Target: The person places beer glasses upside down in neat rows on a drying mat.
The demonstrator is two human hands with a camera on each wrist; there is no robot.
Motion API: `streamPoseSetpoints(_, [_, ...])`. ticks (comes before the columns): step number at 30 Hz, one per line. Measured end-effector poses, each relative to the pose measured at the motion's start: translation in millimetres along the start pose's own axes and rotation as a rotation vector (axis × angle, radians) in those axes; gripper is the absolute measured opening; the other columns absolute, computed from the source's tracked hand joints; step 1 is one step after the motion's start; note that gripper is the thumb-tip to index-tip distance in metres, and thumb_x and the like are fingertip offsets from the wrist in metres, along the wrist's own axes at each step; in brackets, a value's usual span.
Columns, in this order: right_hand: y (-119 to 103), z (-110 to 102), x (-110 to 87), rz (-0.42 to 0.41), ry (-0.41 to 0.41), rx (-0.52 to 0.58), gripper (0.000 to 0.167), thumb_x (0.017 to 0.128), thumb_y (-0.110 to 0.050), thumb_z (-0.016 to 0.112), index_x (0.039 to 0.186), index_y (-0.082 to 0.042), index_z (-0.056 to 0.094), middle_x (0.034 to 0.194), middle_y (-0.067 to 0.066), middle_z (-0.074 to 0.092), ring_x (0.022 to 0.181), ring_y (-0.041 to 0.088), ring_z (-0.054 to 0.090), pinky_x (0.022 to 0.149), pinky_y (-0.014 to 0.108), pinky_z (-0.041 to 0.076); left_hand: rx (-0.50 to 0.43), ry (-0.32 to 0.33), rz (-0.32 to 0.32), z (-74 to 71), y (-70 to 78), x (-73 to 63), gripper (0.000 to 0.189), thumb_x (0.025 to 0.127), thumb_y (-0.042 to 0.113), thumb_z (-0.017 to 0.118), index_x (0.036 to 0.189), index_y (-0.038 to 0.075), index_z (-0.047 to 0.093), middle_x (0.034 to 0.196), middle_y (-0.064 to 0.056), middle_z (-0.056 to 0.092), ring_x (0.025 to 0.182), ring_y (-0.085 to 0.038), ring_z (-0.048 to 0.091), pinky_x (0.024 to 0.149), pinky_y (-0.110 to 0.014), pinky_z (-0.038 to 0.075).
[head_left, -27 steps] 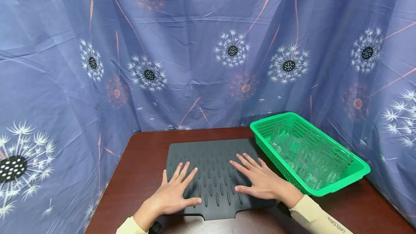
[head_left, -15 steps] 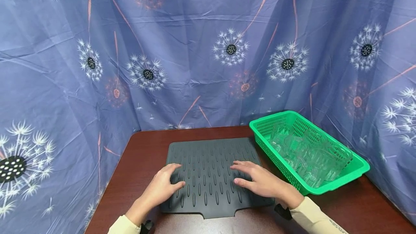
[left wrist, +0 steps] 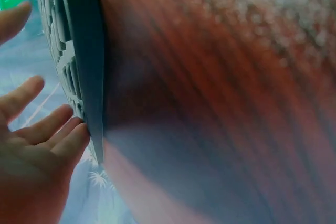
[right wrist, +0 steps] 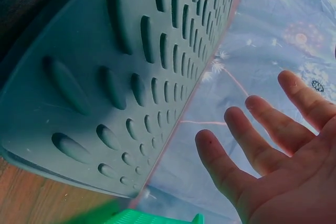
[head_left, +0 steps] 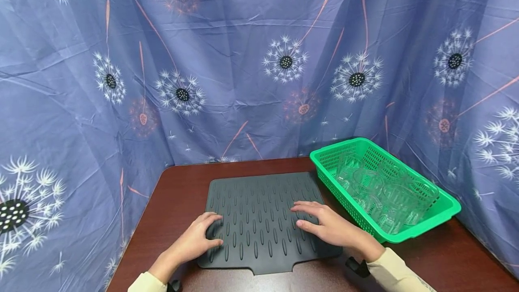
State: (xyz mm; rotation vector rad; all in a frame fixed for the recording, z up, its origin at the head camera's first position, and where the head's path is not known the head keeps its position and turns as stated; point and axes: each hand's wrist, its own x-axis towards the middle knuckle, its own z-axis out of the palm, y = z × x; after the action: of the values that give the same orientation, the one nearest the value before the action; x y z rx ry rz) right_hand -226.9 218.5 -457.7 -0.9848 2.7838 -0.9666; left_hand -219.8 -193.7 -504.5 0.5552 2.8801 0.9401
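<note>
A dark grey mat (head_left: pixel 259 220) with rows of raised oval ridges lies flat on the table in the head view. My left hand (head_left: pixel 194 238) is at its left edge, fingers loosely bent and thumb apart, with nothing between them. In the left wrist view the fingers (left wrist: pixel 44 129) show beside the mat's rim (left wrist: pixel 86 61). Over the mat's right part hovers my right hand (head_left: pixel 328 224), thumb spread from the fingers and palm unfilled. The right wrist view shows those fingers (right wrist: pixel 257 135) apart from the ridged surface (right wrist: pixel 79 93).
A green perforated basket (head_left: pixel 442 222) stands right of the mat, with several clear glasses (head_left: pixel 366 184) inside. The brown table (head_left: pixel 162 206) extends around the mat. A blue dandelion-print curtain (head_left: pixel 243 80) hangs behind and at both sides.
My left hand has gone from spread fingers over the mat to loosely bent ones, shifting left to its edge. My right hand's fingers have drawn together and bent slightly.
</note>
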Motion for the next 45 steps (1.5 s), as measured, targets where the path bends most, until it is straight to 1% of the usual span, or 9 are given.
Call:
streamPoseSetpoints(5, [-2.8, -1.5, 0.4, 0.020, 0.000, 0.028, 0.041, 0.101, -0.049, 0.055, 0.138, -0.033, 0.059, 0.150, -0.004, 0.052, 0.142, 0.027, 0.046, 0.108, 0.057, 0.040, 0.028, -0.122, -0.013, 0.3, -1.2, -1.4, 0.075, 0.081, 0.048, 0.080, 0.143, 0.013, 0.055, 0.155, -0.018, 0.039, 0.144, -0.042, 0.035, 0.102, -0.063, 0.042])
streamPoseSetpoints(8, [-4.9, -1.8, 0.9, 0.014, -0.002, 0.034, 0.041, 0.101, -0.050, 0.055, 0.138, -0.033, 0.059, 0.150, -0.004, 0.052, 0.141, 0.026, 0.046, 0.107, 0.057, 0.041, 0.048, -0.155, 0.001, 1.0, 0.3, -3.5, 0.077, 0.081, 0.050, 0.080, 0.144, 0.014, 0.054, 0.157, -0.018, 0.035, 0.146, -0.042, 0.030, 0.102, -0.063, 0.042])
streamPoseSetpoints(17, [-9.3, -8.3, 3.0, -0.043, 0.033, 0.005, 0.038, 0.102, -0.044, 0.057, 0.138, -0.033, 0.058, 0.148, -0.005, 0.053, 0.139, 0.024, 0.049, 0.106, 0.055, 0.043, 0.144, -0.127, 0.030, 2.5, 3.4, -7.3, 0.074, 0.079, 0.045, 0.082, 0.141, 0.011, 0.057, 0.156, -0.018, 0.038, 0.146, -0.039, 0.032, 0.102, -0.058, 0.044])
streamPoseSetpoints(22, [-9.3, -18.4, 6.3, -0.064, 0.068, -0.003, 0.038, 0.102, -0.038, 0.059, 0.139, -0.028, 0.059, 0.148, -0.002, 0.053, 0.139, 0.027, 0.049, 0.105, 0.055, 0.043, 0.158, -0.128, 0.034, 3.1, 3.4, -6.5, 0.074, 0.079, 0.044, 0.083, 0.140, 0.012, 0.058, 0.156, -0.019, 0.038, 0.146, -0.038, 0.034, 0.102, -0.057, 0.045])
streamPoseSetpoints(26, [-10.7, -29.6, 10.2, -0.063, 0.074, -0.013, 0.040, 0.101, -0.038, 0.060, 0.140, -0.029, 0.058, 0.147, -0.006, 0.054, 0.139, 0.024, 0.049, 0.105, 0.053, 0.043, 0.164, -0.116, 0.042, 3.3, 2.2, -6.2, 0.073, 0.078, 0.044, 0.083, 0.139, 0.012, 0.059, 0.155, -0.020, 0.039, 0.145, -0.038, 0.035, 0.103, -0.057, 0.045])
streamPoseSetpoints(33, [-16.8, -60.0, 15.3, -0.078, 0.106, -0.057, 0.041, 0.100, -0.039, 0.063, 0.139, -0.028, 0.058, 0.145, -0.010, 0.055, 0.140, 0.021, 0.048, 0.108, 0.050, 0.042, 0.149, -0.172, 0.041, 3.0, -0.6, -5.2, 0.080, 0.078, 0.052, 0.081, 0.143, 0.013, 0.055, 0.159, -0.018, 0.033, 0.148, -0.038, 0.029, 0.102, -0.058, 0.044])
streamPoseSetpoints(38, [-19.7, -85.6, 17.1, -0.077, 0.118, -0.101, 0.042, 0.100, -0.036, 0.063, 0.140, -0.024, 0.058, 0.149, -0.001, 0.053, 0.142, 0.029, 0.044, 0.107, 0.055, 0.041, 0.115, -0.189, 0.046, 1.8, 0.3, -5.5, 0.087, 0.075, 0.053, 0.084, 0.144, 0.012, 0.053, 0.160, -0.019, 0.029, 0.151, -0.042, 0.021, 0.105, -0.061, 0.041])
streamPoseSetpoints(41, [-19.8, -99.5, 17.6, -0.055, 0.115, -0.123, 0.043, 0.101, -0.037, 0.062, 0.141, -0.024, 0.058, 0.152, 0.006, 0.050, 0.142, 0.033, 0.043, 0.102, 0.055, 0.046, 0.101, -0.197, 0.038, 2.6, 0.0, -5.7, 0.090, 0.073, 0.054, 0.085, 0.145, 0.012, 0.052, 0.161, -0.019, 0.027, 0.151, -0.044, 0.018, 0.106, -0.063, 0.039])
streamPoseSetpoints(45, [-17.3, -117.8, 19.1, -0.025, 0.122, -0.164, 0.045, 0.101, -0.038, 0.062, 0.143, -0.024, 0.056, 0.152, 0.006, 0.048, 0.135, 0.029, 0.051, 0.093, 0.048, 0.050, 0.106, -0.189, 0.045, 3.2, 0.0, -4.7, 0.090, 0.072, 0.055, 0.085, 0.144, 0.012, 0.052, 0.161, -0.019, 0.027, 0.151, -0.045, 0.018, 0.106, -0.064, 0.038])
